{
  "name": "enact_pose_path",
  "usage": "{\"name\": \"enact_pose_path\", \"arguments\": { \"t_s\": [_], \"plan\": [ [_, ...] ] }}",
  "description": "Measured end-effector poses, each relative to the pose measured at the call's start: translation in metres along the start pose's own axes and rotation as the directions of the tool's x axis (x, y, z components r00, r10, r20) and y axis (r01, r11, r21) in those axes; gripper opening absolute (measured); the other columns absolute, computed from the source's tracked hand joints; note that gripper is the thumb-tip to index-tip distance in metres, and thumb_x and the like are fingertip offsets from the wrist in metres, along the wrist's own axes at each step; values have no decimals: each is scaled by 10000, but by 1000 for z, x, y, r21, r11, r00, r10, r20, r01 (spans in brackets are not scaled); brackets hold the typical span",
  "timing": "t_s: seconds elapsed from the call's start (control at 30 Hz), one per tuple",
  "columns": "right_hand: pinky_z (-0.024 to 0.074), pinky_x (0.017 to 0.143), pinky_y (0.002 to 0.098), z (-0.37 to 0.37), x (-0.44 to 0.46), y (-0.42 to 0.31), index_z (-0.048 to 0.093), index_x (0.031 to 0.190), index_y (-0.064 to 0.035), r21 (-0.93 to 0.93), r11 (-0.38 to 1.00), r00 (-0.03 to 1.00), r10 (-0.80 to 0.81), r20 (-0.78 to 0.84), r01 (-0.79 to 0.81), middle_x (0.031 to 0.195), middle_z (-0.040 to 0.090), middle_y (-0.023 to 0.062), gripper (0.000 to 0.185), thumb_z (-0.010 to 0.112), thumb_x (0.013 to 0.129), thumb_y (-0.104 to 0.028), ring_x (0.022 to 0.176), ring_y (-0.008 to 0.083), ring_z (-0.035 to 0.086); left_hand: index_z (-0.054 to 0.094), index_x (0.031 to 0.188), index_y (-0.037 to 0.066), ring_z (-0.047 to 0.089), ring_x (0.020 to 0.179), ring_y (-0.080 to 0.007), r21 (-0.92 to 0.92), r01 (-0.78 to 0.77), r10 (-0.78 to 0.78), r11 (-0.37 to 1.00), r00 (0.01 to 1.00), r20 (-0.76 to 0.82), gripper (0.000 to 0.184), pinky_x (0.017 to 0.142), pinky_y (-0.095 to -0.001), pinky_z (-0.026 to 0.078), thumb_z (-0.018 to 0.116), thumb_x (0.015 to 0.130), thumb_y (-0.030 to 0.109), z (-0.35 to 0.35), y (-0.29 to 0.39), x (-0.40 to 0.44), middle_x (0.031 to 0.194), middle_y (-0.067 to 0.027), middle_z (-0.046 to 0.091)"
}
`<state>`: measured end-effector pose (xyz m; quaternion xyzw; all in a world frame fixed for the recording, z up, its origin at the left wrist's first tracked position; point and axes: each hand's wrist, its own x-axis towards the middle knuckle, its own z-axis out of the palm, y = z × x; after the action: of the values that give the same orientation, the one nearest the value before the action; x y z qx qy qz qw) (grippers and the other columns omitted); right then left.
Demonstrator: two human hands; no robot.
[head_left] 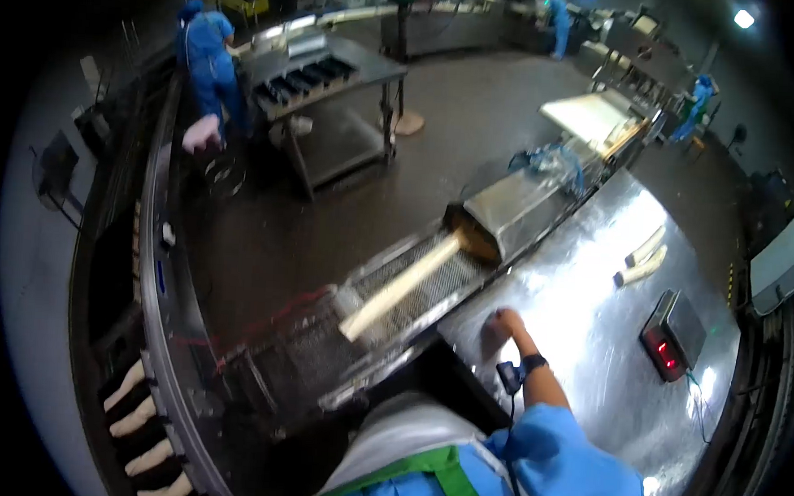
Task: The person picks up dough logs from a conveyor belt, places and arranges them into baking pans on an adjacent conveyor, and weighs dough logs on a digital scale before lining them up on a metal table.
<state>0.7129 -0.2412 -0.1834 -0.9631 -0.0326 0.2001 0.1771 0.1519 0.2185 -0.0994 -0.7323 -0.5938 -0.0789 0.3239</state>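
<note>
My right hand is on the steel table near its left edge, beside the conveyor. Its fingers look curled in, and nothing shows in them. A dark band with a small black device and a cable is on that wrist. Just left of the hand, a long pale strip of dough lies on the mesh conveyor belt; its far end is under a metal hood. My left hand is out of view.
Two dough pieces lie on the table's far right, near a scale with red digits. At left, a rail runs past black trays with several dough pieces. A co-worker stands by a rack table; others are farther back.
</note>
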Motion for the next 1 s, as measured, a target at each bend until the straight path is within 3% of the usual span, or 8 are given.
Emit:
{"name": "enact_pose_path", "arguments": {
  "t_s": [0.07,0.13,0.3,0.4,0.57,0.73,0.83,1.0],
  "plan": [
    [440,712,390,-18,-2,-10,593,821,-55,-80,996,999,-33,-28,30,878,565,184,337,538,638,-333,828,333,542,487,1039,33,520,757,-281,-19,-31,30,999,998,-56,392,640,-346,416,372,844,352,-4,-3,2,863,-120,544],
    [445,702,386,-25,-11,-13,589,828,-53,-118,991,998,-56,19,58,866,571,179,344,558,628,-331,824,329,545,317,1217,79,383,1077,-240,-30,204,-197,978,967,164,446,886,-349,297,441,827,255,23,-27,-4,1172,-99,400],
    [440,585,359,-38,-18,-22,577,749,-10,6,992,991,-129,-20,130,717,588,153,356,632,615,-335,646,278,567,323,1215,84,392,1067,-242,-44,174,-171,984,983,68,422,872,-355,303,363,860,307,18,-59,-41,1187,-85,386],
    [437,583,313,-58,-42,-45,540,744,-5,385,903,975,-220,40,188,704,582,126,229,621,662,-203,637,227,559,347,1187,44,384,1065,-288,-183,160,-136,970,981,136,398,856,-386,316,363,861,272,-10,-73,-62,1173,-153,389],
    [403,735,351,-57,-28,-89,505,934,-75,-14,755,731,-638,-243,655,927,495,127,315,597,633,-81,882,283,474,348,1188,36,355,1080,-311,-295,230,-190,928,969,156,387,897,-395,266,355,864,248,-69,-71,-106,1173,-175,380],
    [325,830,469,-44,-7,-141,419,1101,-156,-479,437,494,-869,-9,761,1111,435,70,544,568,590,-42,1082,275,373,327,1226,82,297,1129,-303,-365,293,-216,884,947,239,396,947,-396,181,318,866,249,-100,-72,-150,1203,-163,357],
    [326,816,484,-23,20,-159,459,1043,-134,-528,435,596,-784,176,729,987,487,99,395,536,656,-115,960,286,462,327,1227,86,281,1142,-299,-338,389,-285,857,905,317,391,954,-397,171,321,863,229,-122,-64,-165,1201,-155,360],
    [423,719,406,-27,67,-169,541,879,-59,-393,241,442,-685,579,887,861,550,142,381,626,582,-282,842,308,527,346,1216,96,280,1150,-278,-324,437,-313,839,875,369,385,968,-398,151,350,845,199,-136,-58,-200,1201,-144,351]
  ]
}}
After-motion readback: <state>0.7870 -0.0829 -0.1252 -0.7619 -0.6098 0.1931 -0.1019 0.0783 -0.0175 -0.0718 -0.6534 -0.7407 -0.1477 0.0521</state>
